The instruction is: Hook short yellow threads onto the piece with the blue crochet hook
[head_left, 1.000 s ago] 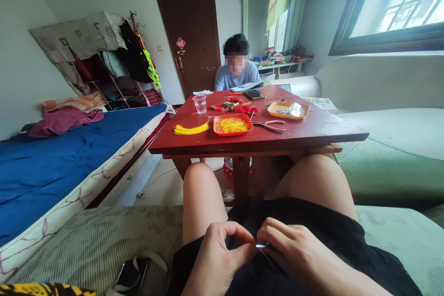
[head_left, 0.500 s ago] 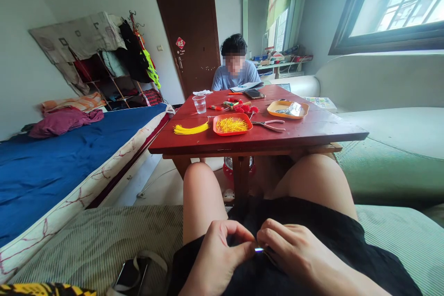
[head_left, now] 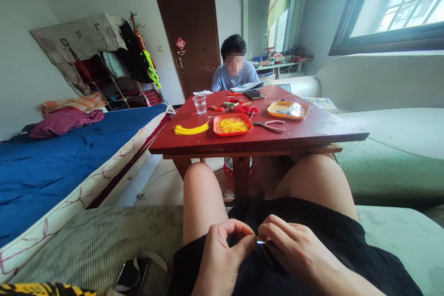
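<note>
Both hands are working low over the lap: left hand (head_left: pixel 222 252) and right hand (head_left: pixel 294 252) are each pinching one small shiny piece (head_left: pixel 261 242) between thumb and forefinger, fingers clamped on its two ends, well apart from the red worktop (head_left: pixel 312 132). On the worktop are sitting two trays, one orange-red tray (head_left: pixel 232 131) holding yellow strands and one yellow tray (head_left: pixel 305 111) farther right, plus one loose yellow bundle (head_left: pixel 190 129), one pair of pliers (head_left: pixel 268 124), one clear cup (head_left: pixel 200 104) and one phone (head_left: pixel 254 94). One other person (head_left: pixel 236 71) is sitting at the far end.
</note>
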The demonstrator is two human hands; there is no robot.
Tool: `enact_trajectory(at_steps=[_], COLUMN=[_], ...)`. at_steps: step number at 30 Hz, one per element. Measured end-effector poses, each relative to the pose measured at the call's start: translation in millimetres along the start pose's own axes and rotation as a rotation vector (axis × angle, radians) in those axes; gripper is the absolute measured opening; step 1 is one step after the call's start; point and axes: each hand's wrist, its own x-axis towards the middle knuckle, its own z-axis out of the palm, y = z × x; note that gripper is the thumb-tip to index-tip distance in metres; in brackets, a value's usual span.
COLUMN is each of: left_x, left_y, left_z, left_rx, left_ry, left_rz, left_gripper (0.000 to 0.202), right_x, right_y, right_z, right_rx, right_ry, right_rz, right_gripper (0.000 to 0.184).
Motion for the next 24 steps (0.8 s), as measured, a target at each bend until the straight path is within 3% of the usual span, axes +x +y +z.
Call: enact_trajectory(at_steps=[7, 17, 24], left_x=[-1, -2, -5], left_y=[-5, 2, 7], left_z=[-0.7, 0.3, 3.4], left_rx=[0.054, 0.184, 0.365], left_ry=[0.019, 0.007, 0.098], left_rz=[0.071, 0.137, 0.291], left_gripper=[0.019, 0.015, 0.009], right_x=[7, 9, 12], right_y=[1, 1, -1], right_z=[-8, -12, -14], right_rx=[0.174, 0.252, 0.228], right_ry=[-0.023, -0.112, -0.13], right_rz=[0.164, 0.162, 0.151], right_gripper=[0.042, 0.052, 0.057])
